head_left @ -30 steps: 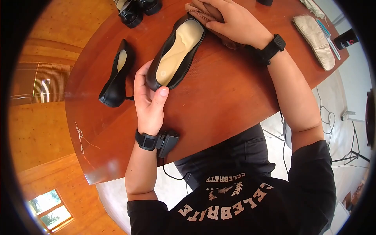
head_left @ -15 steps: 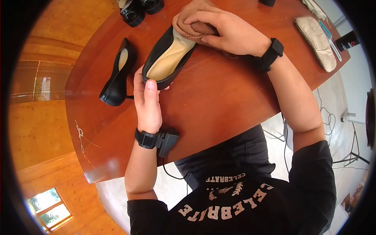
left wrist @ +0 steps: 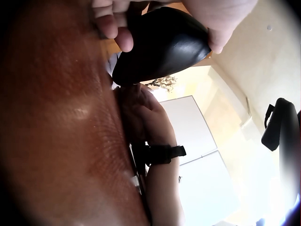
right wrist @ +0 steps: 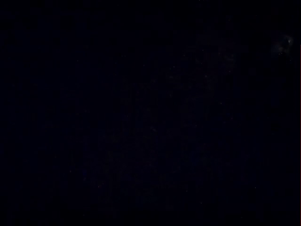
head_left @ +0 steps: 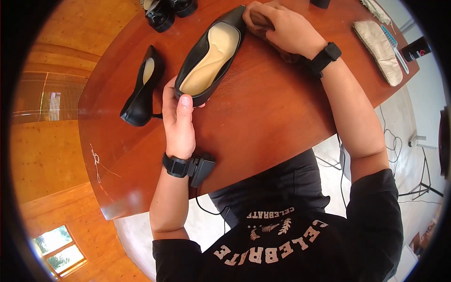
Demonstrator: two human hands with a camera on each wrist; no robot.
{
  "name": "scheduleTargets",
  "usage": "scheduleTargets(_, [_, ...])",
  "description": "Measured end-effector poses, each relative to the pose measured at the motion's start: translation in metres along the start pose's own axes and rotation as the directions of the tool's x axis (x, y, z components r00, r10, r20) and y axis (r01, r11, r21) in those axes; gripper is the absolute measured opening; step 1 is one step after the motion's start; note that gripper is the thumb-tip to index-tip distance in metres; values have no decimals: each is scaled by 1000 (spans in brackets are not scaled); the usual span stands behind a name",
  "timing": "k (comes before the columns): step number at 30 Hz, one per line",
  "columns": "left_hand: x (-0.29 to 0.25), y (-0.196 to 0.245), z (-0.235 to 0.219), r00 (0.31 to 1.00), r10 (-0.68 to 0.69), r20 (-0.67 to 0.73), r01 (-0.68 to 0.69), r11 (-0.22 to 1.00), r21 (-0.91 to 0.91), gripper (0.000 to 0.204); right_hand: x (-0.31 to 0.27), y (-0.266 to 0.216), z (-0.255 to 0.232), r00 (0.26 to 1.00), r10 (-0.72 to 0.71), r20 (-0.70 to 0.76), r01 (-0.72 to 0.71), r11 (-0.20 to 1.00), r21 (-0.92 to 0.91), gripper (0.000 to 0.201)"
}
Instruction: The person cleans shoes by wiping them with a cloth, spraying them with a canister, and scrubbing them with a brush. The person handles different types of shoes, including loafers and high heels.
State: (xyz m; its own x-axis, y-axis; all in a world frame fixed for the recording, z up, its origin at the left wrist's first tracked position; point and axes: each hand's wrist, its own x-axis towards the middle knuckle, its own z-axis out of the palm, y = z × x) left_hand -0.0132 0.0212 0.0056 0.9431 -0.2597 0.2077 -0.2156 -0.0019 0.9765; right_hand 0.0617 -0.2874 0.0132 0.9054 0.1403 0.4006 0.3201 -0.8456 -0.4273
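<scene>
My left hand [head_left: 179,129] holds a black high-heeled pump [head_left: 202,73] by its heel end, with the thumb over the back rim. The pump's beige insole faces up, and its pointed toe is directed away from me. Beside the toe, my right hand [head_left: 298,33] grips a bunched brown cloth [head_left: 256,21], its fingertips right at the tip. In the left wrist view, the rounded black heel [left wrist: 164,44] of the pump shows large between thumb and fingers. The matching pump [head_left: 136,101] lies on its side to the left. The right wrist view is almost wholly dark.
Shiny black shoes [head_left: 159,16] stand at the table's far left. Toward the right edge lie a beige fabric pad [head_left: 378,51], a blue-bristled brush [head_left: 390,36] and a black bottle [head_left: 416,48]. White string [head_left: 97,162] lies near the left edge of the brown table [head_left: 244,141].
The right hand and cloth swept over the front of the pump, covering its toe, then moved back right to beside the tip. The toe shows again.
</scene>
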Motion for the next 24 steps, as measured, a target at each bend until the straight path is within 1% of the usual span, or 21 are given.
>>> scheduleTargets(1, [0,-2,-3,999,13,32,-13,1000,9,56,0,0,-1,999,-21,48,20,1000,15,31])
scheduleTargets(4, [0,-2,-1,1000,26,9,-26,999,25,57,-2,-21,-12,969,-58,242,43,997,68,23])
scheduleTargets(7, [1,-1,2,1000,2,-11,-2,1000,23,58,-7,-38,-11,944,-160,289,104,974,201,22])
scheduleTargets(8, [1,0,3,999,-15,-31,16,1000,9,62,-12,-43,-6,953,-212,217,161,959,231,25])
scheduleTargets(10, [1,2,5,996,-51,-68,49,999,-22,70,-14,-50,-8,908,-320,271,228,919,321,33])
scheduleTargets(11, [2,4,6,996,-55,-64,54,998,-20,70,-14,-52,-10,880,-372,294,256,895,367,39])
scheduleTargets(12, [2,6,5,996,-59,-60,58,998,-18,69,-12,-53,-10,856,-374,357,210,882,422,40])
scheduleTargets(15, [1,9,6,995,-73,-69,72,997,-15,67,-10,-53,-13,842,-373,389,154,859,489,39])
scheduleTargets(18, [2,8,6,996,-71,-60,70,997,-22,67,-7,-43,-8,924,-203,323,63,917,394,38])
scheduleTargets(19, [1,7,5,996,-69,-53,67,997,-25,67,-5,-40,-7,948,-139,287,27,931,363,38])
scheduleTargets(21, [0,5,3,998,-53,-33,53,999,-10,60,-3,-36,-8,985,4,175,-57,952,300,37])
scheduleTargets(22, [0,4,3,999,-44,-23,44,999,-3,57,-1,-31,-7,996,3,88,-18,984,176,38])
scheduleTargets(24, [0,3,3,998,-46,-32,47,999,8,58,-3,-34,-10,996,26,81,-39,985,169,39])
